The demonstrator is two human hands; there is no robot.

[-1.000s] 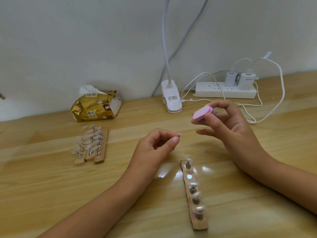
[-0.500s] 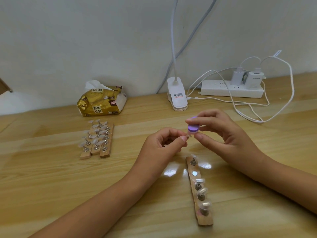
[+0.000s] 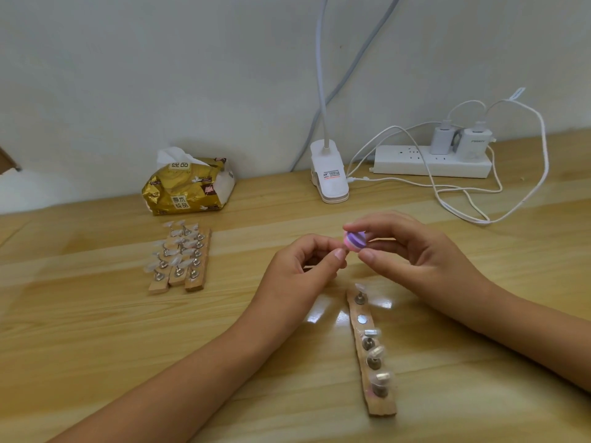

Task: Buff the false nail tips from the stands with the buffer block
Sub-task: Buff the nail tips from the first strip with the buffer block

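Observation:
My right hand (image 3: 412, 254) pinches a small pink and purple buffer block (image 3: 354, 241) between thumb and fingers. My left hand (image 3: 303, 270) pinches a clear false nail tip, mostly hidden by its fingertips, right against the block. Below the hands lies a wooden stand (image 3: 372, 356) with several metal pegs carrying nail tips; its second peg spot (image 3: 362, 320) is bare. Three more wooden stands (image 3: 182, 263) full of clear nail tips lie side by side at the left.
A gold tissue pack (image 3: 188, 187) sits at the back left by the wall. A white clip lamp base (image 3: 329, 174) and a power strip (image 3: 431, 159) with chargers and looping white cables (image 3: 511, 199) occupy the back right of the wooden table (image 3: 96, 346).
My right hand has come down and left with the buffer block, from held apart to touching the nail tip in my left hand. The block has turned, showing its striped side.

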